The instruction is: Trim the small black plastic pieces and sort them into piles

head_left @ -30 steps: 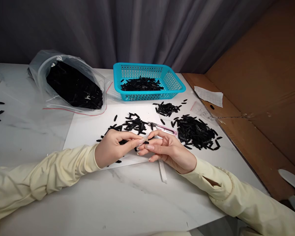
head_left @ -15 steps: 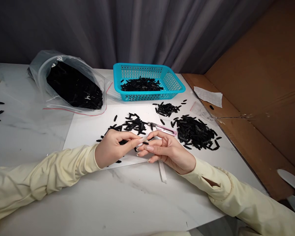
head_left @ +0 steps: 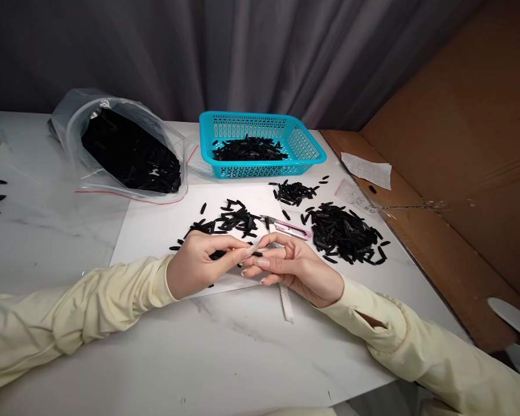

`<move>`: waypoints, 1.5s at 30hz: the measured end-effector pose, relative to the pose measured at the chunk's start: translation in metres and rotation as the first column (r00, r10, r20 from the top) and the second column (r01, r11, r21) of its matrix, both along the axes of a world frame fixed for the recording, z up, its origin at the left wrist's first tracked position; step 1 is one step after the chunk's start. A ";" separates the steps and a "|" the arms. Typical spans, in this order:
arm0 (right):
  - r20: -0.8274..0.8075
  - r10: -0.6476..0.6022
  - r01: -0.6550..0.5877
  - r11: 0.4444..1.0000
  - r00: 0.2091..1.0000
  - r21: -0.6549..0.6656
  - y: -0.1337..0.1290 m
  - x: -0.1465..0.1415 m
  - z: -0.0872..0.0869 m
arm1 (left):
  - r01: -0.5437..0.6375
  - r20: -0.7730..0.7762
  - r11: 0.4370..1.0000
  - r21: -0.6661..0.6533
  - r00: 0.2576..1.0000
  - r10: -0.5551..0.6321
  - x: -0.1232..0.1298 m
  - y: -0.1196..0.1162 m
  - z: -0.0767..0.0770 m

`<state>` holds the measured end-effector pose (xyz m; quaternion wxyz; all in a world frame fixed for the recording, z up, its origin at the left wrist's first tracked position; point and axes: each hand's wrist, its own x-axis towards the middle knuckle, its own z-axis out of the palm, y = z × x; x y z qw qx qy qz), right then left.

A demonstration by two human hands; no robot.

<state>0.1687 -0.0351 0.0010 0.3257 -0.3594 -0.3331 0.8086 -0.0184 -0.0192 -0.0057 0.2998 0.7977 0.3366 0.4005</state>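
Note:
My left hand (head_left: pixel 203 257) is closed, its thumb and forefinger pinched together; what lies between the tips is hidden. Right against those tips is a small black strip (head_left: pixel 257 254), narrow with tapered ends. The fingers of my right hand (head_left: pixel 297 263) close around this strip from the other side, with the lower fingers curled loosely below. Behind the hands, similar loose black strips (head_left: pixel 238 219) are scattered over a white sheet (head_left: pixel 149 225). Thread snips (head_left: pixel 292 229) with pink handles lie just beyond my right hand.
A heap of black strips (head_left: pixel 344 234) lies to the right, with a smaller pile (head_left: pixel 294 192) behind it. At the back stands a blue basket (head_left: pixel 264 167) holding more strips. An opened plastic bag (head_left: pixel 75 130) of black strips lies left. Cardboard (head_left: pixel 455 144) borders the right side.
Both hands keep nearly the same place and grip. The black strip at the fingertips has shifted very slightly.

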 end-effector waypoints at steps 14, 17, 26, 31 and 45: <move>-0.020 0.006 -0.006 1.000 1.000 -0.009 0.000 0.000 0.000 | -0.006 -0.002 1.000 -0.015 1.000 0.006 0.000 0.000 0.000; -0.024 0.005 -0.005 1.000 1.000 -0.011 0.000 0.001 0.000 | -0.002 -0.001 1.000 -0.002 1.000 0.002 0.001 0.001 0.000; -0.012 -0.012 0.011 1.000 1.000 -0.021 0.000 0.000 0.001 | 0.026 0.018 0.999 0.023 0.999 -0.026 0.001 -0.001 0.001; -0.003 -0.009 0.009 1.000 1.000 -0.006 -0.001 -0.001 0.003 | 0.008 0.000 0.998 0.059 1.000 -0.008 0.000 -0.002 -0.001; -0.015 -0.019 0.018 0.998 1.000 -0.059 0.000 0.000 0.006 | 0.009 -0.007 0.997 0.081 1.000 -0.008 0.000 -0.002 -0.003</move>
